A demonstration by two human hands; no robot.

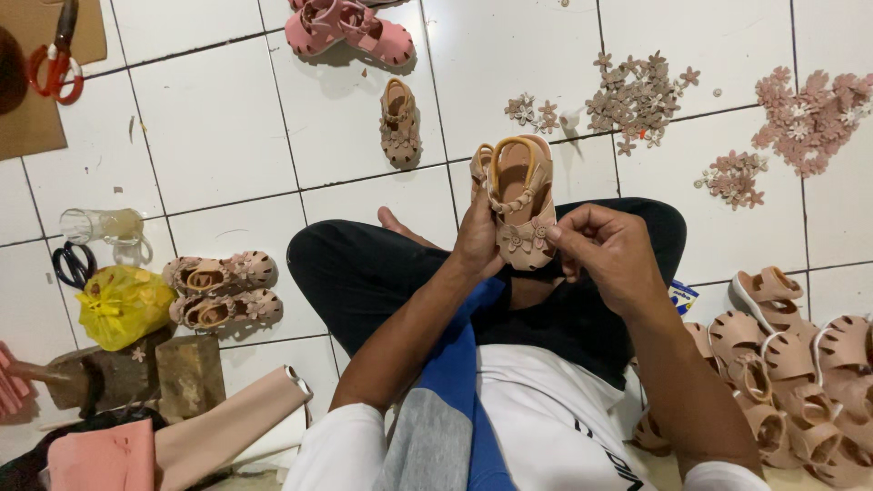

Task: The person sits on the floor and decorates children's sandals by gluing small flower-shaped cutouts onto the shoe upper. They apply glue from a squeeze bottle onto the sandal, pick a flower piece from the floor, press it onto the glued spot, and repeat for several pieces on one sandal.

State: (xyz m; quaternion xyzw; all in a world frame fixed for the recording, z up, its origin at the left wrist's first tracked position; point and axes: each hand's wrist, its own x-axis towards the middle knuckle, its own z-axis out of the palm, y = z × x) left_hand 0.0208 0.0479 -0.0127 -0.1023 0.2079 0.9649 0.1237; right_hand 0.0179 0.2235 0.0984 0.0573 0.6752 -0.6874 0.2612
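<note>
Both hands clamp one tan sandal (520, 205), toe nearest, left hand (477, 238) at its side, right hand (605, 250) pinching its flower trim (521, 238).

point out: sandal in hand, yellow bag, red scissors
sandal (521, 211), head view, on its insole
yellow bag (123, 305), head view, middle of the bag
red scissors (56, 65), head view, on the red handles

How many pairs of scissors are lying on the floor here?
2. Red-handled scissors lie on brown cardboard at top left; black-handled scissors lie at the left, beside the yellow plastic bag. More could be hidden under the clutter.
</note>
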